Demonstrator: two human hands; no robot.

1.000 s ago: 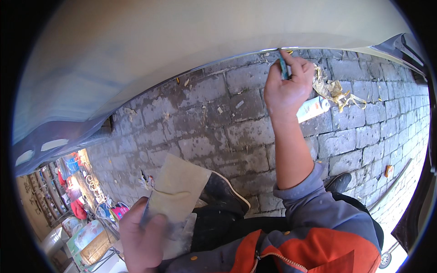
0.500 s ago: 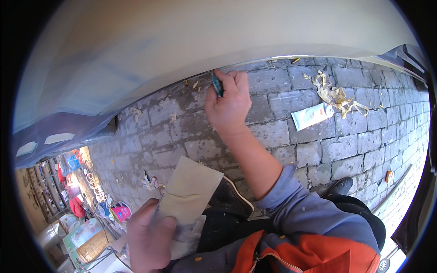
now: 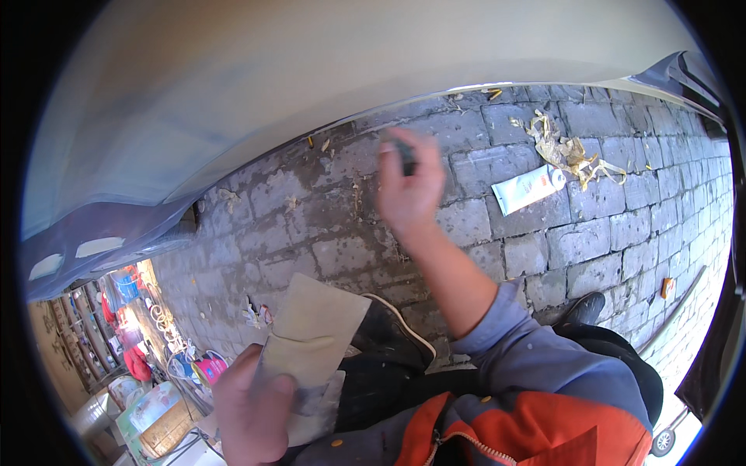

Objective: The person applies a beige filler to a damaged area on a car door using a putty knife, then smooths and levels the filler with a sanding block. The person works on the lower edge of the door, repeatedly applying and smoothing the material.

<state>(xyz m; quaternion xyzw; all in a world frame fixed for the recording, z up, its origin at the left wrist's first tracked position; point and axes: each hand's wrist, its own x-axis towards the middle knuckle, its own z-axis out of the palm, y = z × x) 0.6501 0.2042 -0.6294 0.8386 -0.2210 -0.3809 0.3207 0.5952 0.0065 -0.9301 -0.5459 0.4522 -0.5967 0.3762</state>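
Observation:
My left hand [image 3: 255,412], at the lower left, grips a flat putty board [image 3: 311,334] with a ridge of pale beige putty across it. The thumb lies on its face. My right hand [image 3: 412,182] is smeared by motion just below the lower edge of a large pale vehicle body panel [image 3: 334,54]. Its fingers are bent around a small dark teal tool [image 3: 405,158], too blurred to name its kind. A gap shows between this hand and the panel.
A white tube [image 3: 528,190] lies on the brick paving [image 3: 579,237], beside crumpled yellowish masking tape [image 3: 571,151]. Plastic film [image 3: 116,225] covers the panel's left part. Lower left are a pink can [image 3: 210,366] and shelves with clutter. A small orange box [image 3: 667,288] lies right.
My right hand has drawn away from the panel's lower edge, toward me and slightly right, with the teal tool. My left hand still holds the putty board, nearly unmoved.

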